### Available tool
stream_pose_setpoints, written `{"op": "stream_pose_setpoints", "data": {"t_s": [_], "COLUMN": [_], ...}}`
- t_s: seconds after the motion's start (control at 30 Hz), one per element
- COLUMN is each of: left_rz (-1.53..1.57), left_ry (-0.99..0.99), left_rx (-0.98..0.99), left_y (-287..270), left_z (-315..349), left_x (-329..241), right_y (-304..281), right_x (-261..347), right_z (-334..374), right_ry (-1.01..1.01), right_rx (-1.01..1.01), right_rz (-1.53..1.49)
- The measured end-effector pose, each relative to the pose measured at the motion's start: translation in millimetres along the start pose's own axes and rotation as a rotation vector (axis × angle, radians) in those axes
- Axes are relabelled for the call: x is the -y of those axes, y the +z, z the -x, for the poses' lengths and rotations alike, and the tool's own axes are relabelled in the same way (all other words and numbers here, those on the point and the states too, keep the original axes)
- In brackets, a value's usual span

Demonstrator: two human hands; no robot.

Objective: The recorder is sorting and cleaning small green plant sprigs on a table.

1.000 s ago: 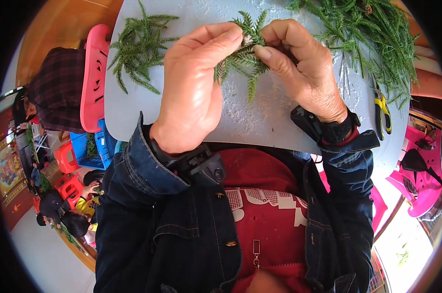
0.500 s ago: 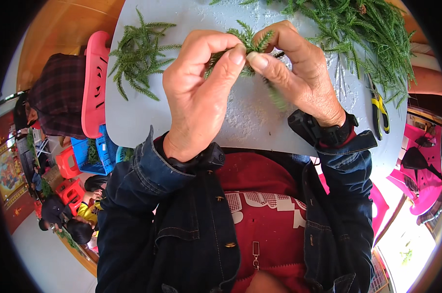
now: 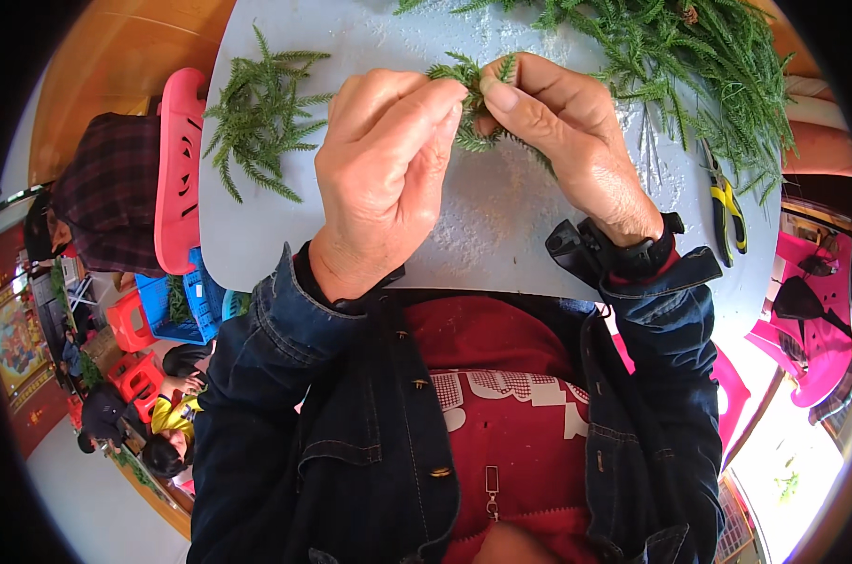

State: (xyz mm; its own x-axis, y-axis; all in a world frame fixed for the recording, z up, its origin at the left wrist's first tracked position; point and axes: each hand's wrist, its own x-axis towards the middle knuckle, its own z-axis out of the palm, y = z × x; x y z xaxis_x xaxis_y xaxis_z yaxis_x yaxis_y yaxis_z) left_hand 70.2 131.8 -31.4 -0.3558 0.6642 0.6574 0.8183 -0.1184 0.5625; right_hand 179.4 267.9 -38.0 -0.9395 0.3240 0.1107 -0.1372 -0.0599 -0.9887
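A small bunch of green artificial pine sprigs [image 3: 476, 142] is held up over the grey table [image 3: 482, 235]. My right hand [image 3: 576, 141] pinches the bunch between thumb and curled fingers, and a leafy tip stands out above the thumb. Close against its left side is my left hand [image 3: 384, 174], back turned up, with thumb and fingertips pressed together. Whatever lies between those left fingertips is hidden. Left of my hands lies a loose pile of sprigs [image 3: 266, 113]; a larger heap of sprigs [image 3: 670, 56] covers the far right of the table.
Yellow-and-black pliers [image 3: 727, 211] lie at the table's right edge, near thin wire-like stems [image 3: 649, 150]. White flecks dot the tabletop. A pink chair [image 3: 179, 174] and a blue crate [image 3: 177, 305] stand on the left. Other people [image 3: 167, 442] sit farther off at lower left.
My left hand has rolled over, so its back now shows where the thumb did. Its fingertips have drawn slightly away from my right thumb. The bunch remains in my right hand.
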Motion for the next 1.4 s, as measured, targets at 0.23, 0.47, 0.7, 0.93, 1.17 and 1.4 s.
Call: {"op": "stream_pose_setpoints", "data": {"t_s": [0.23, 0.47, 0.7, 0.93, 1.17, 1.4], "left_rz": [0.038, 0.575, 0.463, 0.344, 0.381, 0.391], "left_ry": [-0.094, -0.469, -0.345, -0.258, -0.358, -0.343], "left_rx": [0.042, -0.04, -0.015, 0.0, 0.092, 0.134], "left_y": [2, 3, 4, 8, 2, -2], "left_z": [2, 4, 6, 6, 4, 4], "left_x": [-1, -3, 4, -2, -4, -7], "right_y": [-3, -4, -5, -3, -4, -6], "right_x": [-4, -8, -6, -16, -13, -12], "right_z": [-2, -4, -3, 1, 5, 7], "right_ry": [-0.01, -0.029, 0.053, 0.002, 0.054, -0.008], "right_rx": [0.005, 0.021, 0.036, -0.025, -0.05, -0.031], "right_rz": [-0.024, 0.008, 0.053, -0.136, -0.249, -0.249]}}
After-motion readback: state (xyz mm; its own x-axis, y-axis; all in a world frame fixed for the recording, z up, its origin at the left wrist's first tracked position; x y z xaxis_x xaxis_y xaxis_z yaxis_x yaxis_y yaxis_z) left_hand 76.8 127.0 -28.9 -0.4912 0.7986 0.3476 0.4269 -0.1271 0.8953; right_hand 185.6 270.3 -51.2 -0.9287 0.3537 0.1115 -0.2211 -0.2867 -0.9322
